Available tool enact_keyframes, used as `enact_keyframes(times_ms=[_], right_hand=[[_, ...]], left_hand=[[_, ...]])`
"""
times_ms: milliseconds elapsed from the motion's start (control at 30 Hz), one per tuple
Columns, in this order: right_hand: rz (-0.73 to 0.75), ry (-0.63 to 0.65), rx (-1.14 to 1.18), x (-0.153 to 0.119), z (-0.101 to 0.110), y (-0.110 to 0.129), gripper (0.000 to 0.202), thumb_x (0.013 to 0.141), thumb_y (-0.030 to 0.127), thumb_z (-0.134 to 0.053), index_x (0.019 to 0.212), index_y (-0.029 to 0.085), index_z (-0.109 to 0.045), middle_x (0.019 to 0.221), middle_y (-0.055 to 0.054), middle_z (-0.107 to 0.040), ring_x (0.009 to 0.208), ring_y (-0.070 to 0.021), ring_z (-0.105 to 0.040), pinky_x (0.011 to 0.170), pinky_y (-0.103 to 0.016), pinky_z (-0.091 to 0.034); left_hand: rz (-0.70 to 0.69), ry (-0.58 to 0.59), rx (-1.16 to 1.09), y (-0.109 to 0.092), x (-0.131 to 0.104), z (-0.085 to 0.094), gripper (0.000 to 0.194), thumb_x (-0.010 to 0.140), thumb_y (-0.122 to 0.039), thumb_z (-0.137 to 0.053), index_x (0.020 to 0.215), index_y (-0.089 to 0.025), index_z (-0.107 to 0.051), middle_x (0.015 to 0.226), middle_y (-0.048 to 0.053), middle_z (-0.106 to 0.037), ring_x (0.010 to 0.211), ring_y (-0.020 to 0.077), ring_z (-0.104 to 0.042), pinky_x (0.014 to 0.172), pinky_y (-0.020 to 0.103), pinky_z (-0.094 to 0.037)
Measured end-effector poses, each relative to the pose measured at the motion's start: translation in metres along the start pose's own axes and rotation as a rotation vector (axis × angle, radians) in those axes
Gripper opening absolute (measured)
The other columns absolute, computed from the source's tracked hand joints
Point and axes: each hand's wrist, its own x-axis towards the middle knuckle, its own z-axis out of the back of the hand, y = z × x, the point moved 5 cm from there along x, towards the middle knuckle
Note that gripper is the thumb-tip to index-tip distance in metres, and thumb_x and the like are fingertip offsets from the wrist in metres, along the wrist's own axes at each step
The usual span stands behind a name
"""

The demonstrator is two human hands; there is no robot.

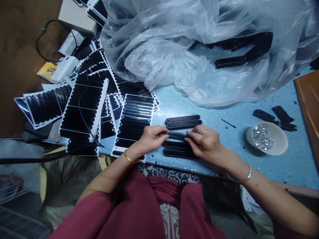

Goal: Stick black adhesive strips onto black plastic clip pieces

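A slim black strip with a rounded end and a small hole lies between my hands. My left hand pinches its left end, and the fingertips of my right hand are closed on its right end. Whether another piece lies under the strip, I cannot tell. Just beyond it are two black bars with a lattice pattern, side by side. Nearer to me lie smooth black bars, their right ends partly covered by my right hand.
Sheets of black strips pile up on the left, crossed by a thin cable. Clear plastic bagging covers the back, with black parts inside. A white bowl of small shiny pieces stands right, near loose black parts.
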Motion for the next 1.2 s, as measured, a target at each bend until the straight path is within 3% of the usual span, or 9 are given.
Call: enact_keyframes(times_ms=[633,1200], right_hand=[[-0.052,-0.031,0.063,-0.0057,0.0034,-0.0049,0.017,0.087,0.021,-0.058,0.091,0.017,-0.075,0.077,-0.009,-0.065,0.068,-0.0191,-0.058,0.061,-0.032,-0.045],[-0.006,-0.012,0.011,-0.0015,0.0002,0.0005,0.021,0.090,0.022,-0.055,0.088,0.013,-0.074,0.074,-0.009,-0.064,0.064,-0.0171,-0.054,0.058,-0.030,-0.040]], left_hand=[[0.031,0.003,-0.005,0.0021,0.0000,-0.0001,0.012,0.079,-0.018,-0.069,0.088,-0.014,-0.075,0.074,0.004,-0.074,0.059,0.0108,-0.062,0.055,0.019,-0.047],[0.039,0.013,0.001,0.0012,-0.0002,0.0000,0.011,0.079,-0.016,-0.069,0.088,-0.013,-0.074,0.071,0.003,-0.071,0.056,0.0093,-0.058,0.053,0.019,-0.044]])
